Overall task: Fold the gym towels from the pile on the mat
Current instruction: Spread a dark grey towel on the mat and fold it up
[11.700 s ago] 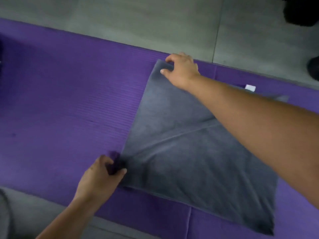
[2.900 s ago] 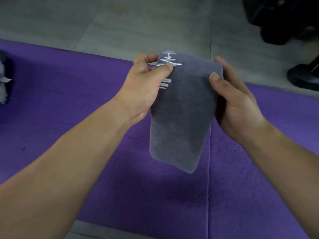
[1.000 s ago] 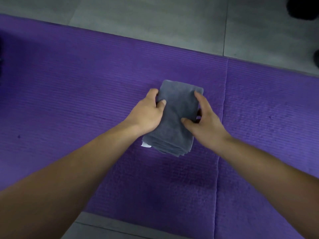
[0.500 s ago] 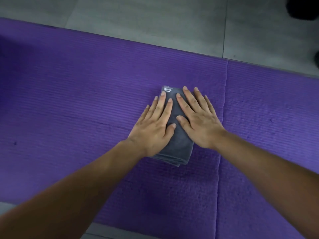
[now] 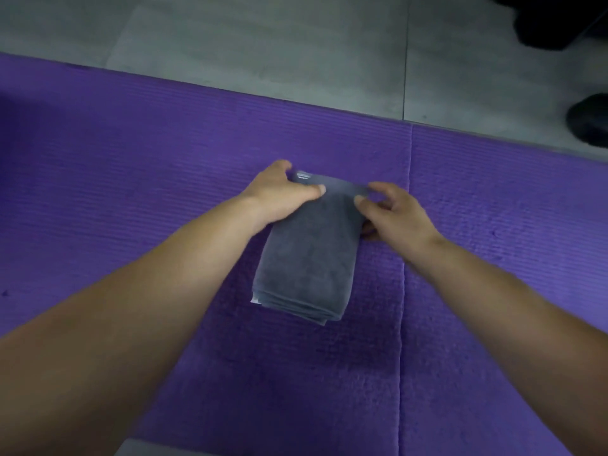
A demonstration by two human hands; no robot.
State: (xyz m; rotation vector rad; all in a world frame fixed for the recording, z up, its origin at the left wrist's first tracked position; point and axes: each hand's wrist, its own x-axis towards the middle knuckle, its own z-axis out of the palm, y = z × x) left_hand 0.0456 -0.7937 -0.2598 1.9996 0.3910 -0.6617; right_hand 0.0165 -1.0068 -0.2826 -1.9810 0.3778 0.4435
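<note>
Gym towel lies folded into a narrow, thick bundle in the middle of the purple mat. Its long side runs near to far, just left of the seam in the mat.

From the head camera, you have both hands at its far end. Your left hand wraps the far left corner, with the thumb laid across the top face and the other fingers curled round the edge beyond. Your right hand pinches the far right corner between its thumb and bent fingers. Neither hand is spread flat; each has cloth in its grip and nothing else.

Taking both corners of one end makes sense, since it keeps the stacked layers together so they will not fan out if you lift or turn the bundle. The far edge seems raised a little between your hands, though I cannot tell how far.

At the near end the layers show as stepped edges, and a small white tag pokes out at the near left corner. A white stitched mark sits beside your left fingers.

I judge this towel is nearly done, with either one last fold or setting it aside to come. The pile is not in view. Beyond the mat is grey tiled floor, with dark shapes at the far right that I cannot identify
</note>
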